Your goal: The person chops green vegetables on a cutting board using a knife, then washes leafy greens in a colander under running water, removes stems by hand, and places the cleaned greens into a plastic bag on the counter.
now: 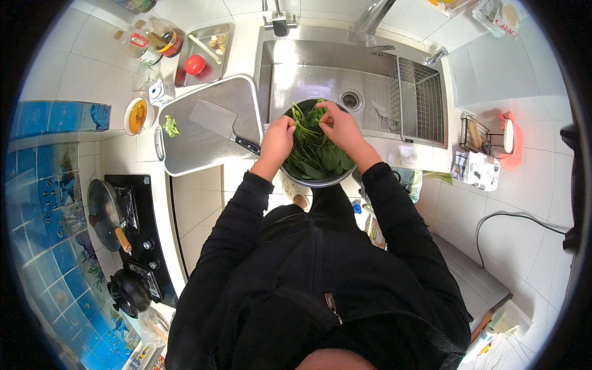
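Observation:
A round metal bowl (319,184) full of leafy greens (312,152) is at the front edge of the sink. Over the bowl's left side, my left hand (278,142) pinches green stems between thumb and fingers. My right hand (341,129) is over the right side, its fingertips pinched on greens too. Left of the bowl lies a cutting board (210,159) with a metal surface. On it are a cleaver (214,119), its black handle pointing at my left hand, and a small pile of chopped green pieces (170,126).
The sink (310,83) has a drain and a wire basket (422,99) at right. A metal tray (184,76) holds a tomato (195,64), a pale stalk and garlic. Bottles (170,42) and a bowl of yellowish liquid (138,116) stand nearby. A wok (105,215) and black pot (129,291) sit on the stove.

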`<act>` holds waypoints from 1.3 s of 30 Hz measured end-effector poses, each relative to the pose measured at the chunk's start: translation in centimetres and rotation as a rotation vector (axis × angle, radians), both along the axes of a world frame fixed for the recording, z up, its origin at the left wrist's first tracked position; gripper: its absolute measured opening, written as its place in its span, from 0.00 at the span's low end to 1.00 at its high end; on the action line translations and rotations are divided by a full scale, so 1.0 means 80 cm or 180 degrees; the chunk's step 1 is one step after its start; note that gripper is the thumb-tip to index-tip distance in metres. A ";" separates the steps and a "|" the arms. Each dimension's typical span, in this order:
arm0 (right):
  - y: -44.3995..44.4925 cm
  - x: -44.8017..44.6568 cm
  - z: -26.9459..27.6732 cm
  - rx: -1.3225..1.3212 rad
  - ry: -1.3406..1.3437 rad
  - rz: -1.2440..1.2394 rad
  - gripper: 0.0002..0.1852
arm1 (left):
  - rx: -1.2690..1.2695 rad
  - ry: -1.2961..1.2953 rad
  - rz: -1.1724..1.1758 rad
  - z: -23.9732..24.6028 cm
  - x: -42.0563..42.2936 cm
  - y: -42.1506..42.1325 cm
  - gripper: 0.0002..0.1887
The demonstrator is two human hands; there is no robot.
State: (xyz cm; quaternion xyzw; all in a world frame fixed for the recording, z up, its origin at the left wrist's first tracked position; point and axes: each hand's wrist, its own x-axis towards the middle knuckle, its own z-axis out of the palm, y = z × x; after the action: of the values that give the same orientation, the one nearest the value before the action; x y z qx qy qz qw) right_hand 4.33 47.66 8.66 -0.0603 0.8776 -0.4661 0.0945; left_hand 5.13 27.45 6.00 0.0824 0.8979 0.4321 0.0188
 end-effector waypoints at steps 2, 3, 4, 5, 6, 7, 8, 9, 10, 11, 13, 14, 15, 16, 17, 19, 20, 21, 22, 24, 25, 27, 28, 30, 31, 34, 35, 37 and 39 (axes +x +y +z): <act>-0.005 0.001 -0.008 -0.0359 0.0030 -0.0273 0.27 | 0.0399 -0.0498 0.0112 -0.003 0.002 -0.001 0.07; -0.010 0.004 -0.012 -0.0745 0.0133 -0.0167 0.28 | 0.0537 -0.0492 0.0063 -0.005 0.003 0.001 0.07; -0.021 0.005 -0.018 -0.1092 0.0261 -0.0135 0.28 | 0.0659 -0.0506 0.0059 -0.007 0.003 0.003 0.07; -0.029 0.005 -0.023 -0.1367 0.0228 -0.0139 0.29 | 0.0830 -0.0468 0.0025 -0.009 0.003 0.006 0.07; -0.032 0.006 -0.025 -0.1491 0.0171 -0.0068 0.29 | 0.0775 -0.0495 0.0025 -0.010 0.001 0.006 0.07; -0.034 0.007 -0.027 -0.1383 0.0089 -0.0185 0.29 | 0.0765 -0.0479 -0.0005 -0.012 -0.001 0.007 0.06; -0.034 0.008 -0.027 -0.1229 -0.0110 -0.0279 0.29 | 0.0749 -0.0507 -0.0020 -0.013 -0.001 0.005 0.06; -0.032 0.008 -0.025 -0.1042 -0.0276 -0.0441 0.29 | 0.0547 -0.0374 -0.0043 -0.014 -0.001 0.002 0.06; -0.029 0.008 -0.023 -0.1004 -0.0299 -0.0378 0.29 | 0.0346 -0.0285 -0.0059 -0.014 -0.001 -0.001 0.06; -0.024 0.008 -0.019 -0.0954 -0.0345 -0.0260 0.29 | 0.0144 -0.0178 -0.0055 -0.015 0.001 -0.005 0.06; -0.017 0.006 -0.011 -0.0912 -0.0220 -0.0059 0.29 | -0.0014 -0.0128 -0.0018 -0.017 0.004 -0.009 0.06; -0.014 0.004 -0.006 -0.0719 -0.0272 -0.0147 0.29 | -0.0070 -0.0063 -0.0033 -0.018 0.005 -0.011 0.06; -0.011 0.002 -0.002 -0.0600 -0.0289 -0.0151 0.29 | -0.0011 -0.0249 0.0106 -0.019 0.006 -0.013 0.06; -0.011 0.001 0.000 -0.0458 -0.0303 -0.0185 0.29 | 0.0073 -0.0408 0.0196 -0.019 0.007 -0.015 0.06; -0.012 0.001 0.002 -0.0536 -0.0349 -0.0192 0.29 | 0.0158 -0.0559 0.0322 -0.020 0.008 -0.016 0.06; -0.016 0.003 0.002 -0.0615 -0.0414 -0.0341 0.29 | 0.0404 -0.0668 0.0289 -0.021 0.008 -0.015 0.07; -0.018 0.005 0.001 -0.0821 -0.0486 -0.0160 0.29 | 0.0529 -0.0761 0.0292 -0.021 0.008 -0.015 0.08; -0.020 0.009 -0.001 -0.0999 -0.0611 -0.0018 0.29 | 0.0487 -0.0736 0.0318 -0.021 0.008 -0.014 0.09; -0.021 0.011 -0.002 -0.0701 -0.0410 -0.0026 0.27 | 0.0444 -0.0760 0.0348 -0.020 0.008 -0.014 0.09; -0.020 0.015 -0.006 -0.0564 -0.0120 -0.0575 0.27 | 0.0414 -0.0792 0.0359 -0.018 0.009 -0.013 0.10; -0.019 0.017 -0.007 -0.0556 0.0081 -0.0817 0.26 | 0.0424 -0.0803 0.0338 -0.017 0.010 -0.012 0.11; -0.018 0.019 -0.009 -0.0663 0.0035 -0.0836 0.24 | 0.0412 -0.0811 0.0324 -0.013 0.011 -0.011 0.11; -0.018 0.020 -0.010 -0.0718 -0.0046 -0.0761 0.24 | 0.0394 -0.0797 0.0329 -0.010 0.011 -0.009 0.11; -0.020 0.021 -0.012 -0.0811 -0.0146 -0.0578 0.23 | 0.0406 -0.0734 0.0409 -0.005 0.010 -0.004 0.11; -0.021 0.022 -0.013 -0.0856 -0.0166 -0.0463 0.24 | 0.0431 -0.0685 0.0492 -0.001 0.010 -0.002 0.11; -0.021 0.025 -0.019 -0.1016 0.0151 -0.0948 0.22 | 0.0643 -0.0311 0.0562 0.010 0.010 0.009 0.10; -0.019 0.024 -0.022 -0.1096 0.0173 -0.1166 0.21 | 0.0736 -0.0148 0.0554 0.013 0.010 0.014 0.09; -0.014 0.021 -0.030 -0.0860 0.0459 -0.1462 0.21 | 0.0981 0.0075 0.0367 0.018 0.010 0.028 0.09; -0.008 0.014 -0.039 -0.0214 0.0995 -0.1606 0.21 | 0.1138 0.0049 0.0181 0.019 0.005 0.046 0.11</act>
State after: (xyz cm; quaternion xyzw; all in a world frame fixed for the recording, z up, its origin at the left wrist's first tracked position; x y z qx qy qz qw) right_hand 5.45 47.03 5.55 0.0856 0.8528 -0.4887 -0.1627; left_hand 5.52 31.16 7.48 0.0622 0.8088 0.5846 -0.0153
